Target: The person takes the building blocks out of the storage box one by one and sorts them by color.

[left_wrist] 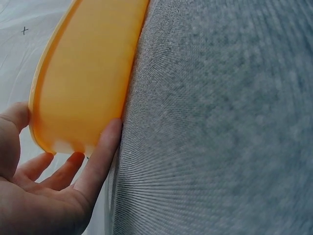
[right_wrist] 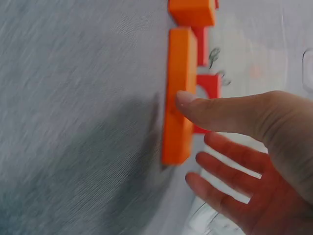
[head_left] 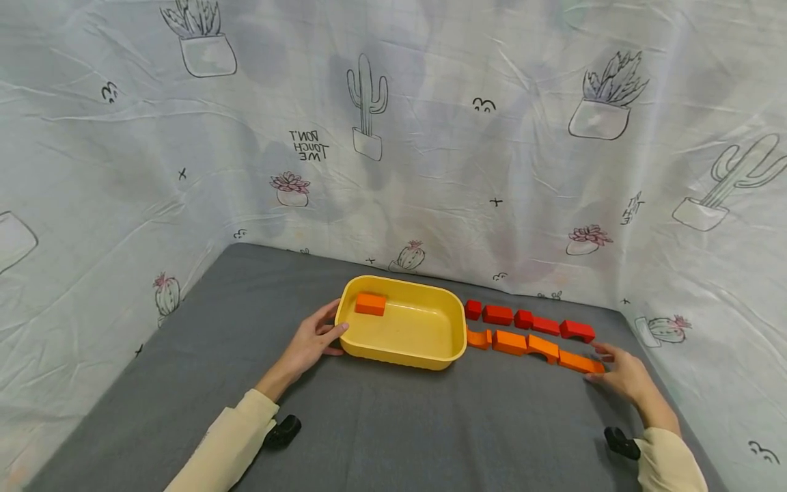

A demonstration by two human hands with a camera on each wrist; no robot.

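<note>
My left hand (head_left: 315, 336) grips the left end of a yellow plastic bin (head_left: 406, 352), its thumb at the rim and the other fingers against the outer wall. Inside the bin, at the left, lies an orange block (head_left: 371, 305). At the right end of a row of orange blocks, my right hand (head_left: 626, 376) reaches around a long orange block (head_left: 576, 361) with thumb and fingers spread apart. In the right wrist view the thumb overlaps that long block (right_wrist: 178, 63); whether it touches, I cannot tell.
Behind the orange row runs a row of red blocks (head_left: 496, 315), several of them, one with an arch cut out. Both rows begin beside the bin's right end. A grey cloth (head_left: 393, 430) covers the table, and a printed curtain (head_left: 430, 171) hangs behind it and at the sides.
</note>
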